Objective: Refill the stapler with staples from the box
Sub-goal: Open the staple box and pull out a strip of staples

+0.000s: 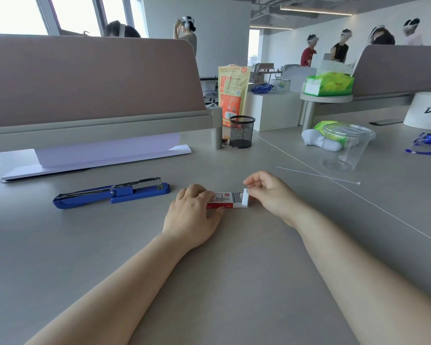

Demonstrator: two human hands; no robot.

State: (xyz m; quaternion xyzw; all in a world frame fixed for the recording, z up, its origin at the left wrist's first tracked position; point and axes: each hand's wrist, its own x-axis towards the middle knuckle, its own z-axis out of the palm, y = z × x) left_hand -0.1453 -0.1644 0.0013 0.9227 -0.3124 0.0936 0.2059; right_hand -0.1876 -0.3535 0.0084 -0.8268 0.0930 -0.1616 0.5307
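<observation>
your grey desk (234, 270) carries everything noted here. along its far left edge stands one padded divider panel (85, 78), with one stack of white paper (105, 155) lying at its foot. at the far right sits one white roll (426, 110) printed with dark letters reading "du", the rest cut off by the frame edge. one orange and cream pouch (233, 93) stands upright behind the mesh cup; it bears red print and a barcode, too small to read. one green tissue pack (329, 84) rests on a round shelf. one clear plastic cup (346, 148) with a lid stands right of centre. one black mesh pen cup (241, 131) stands beside the divider post.

one blue stapler (112, 194) lies on its side left of your hands, well apart from them, its metal magazine arm lifted open. one thin white stick (319, 175) lies on the desk beyond your right hand.

your left hand (192, 217) is laid flat over the left end of the staple box (225, 201), fingers pressed together, holding it against the desk. the box, one only, is red and white, lying directly before you between both hands; its label print is not legible. your right hand (271, 195) pinches the white end flap (245, 197) of the box between thumb and fingertips, the flap standing upright.
</observation>
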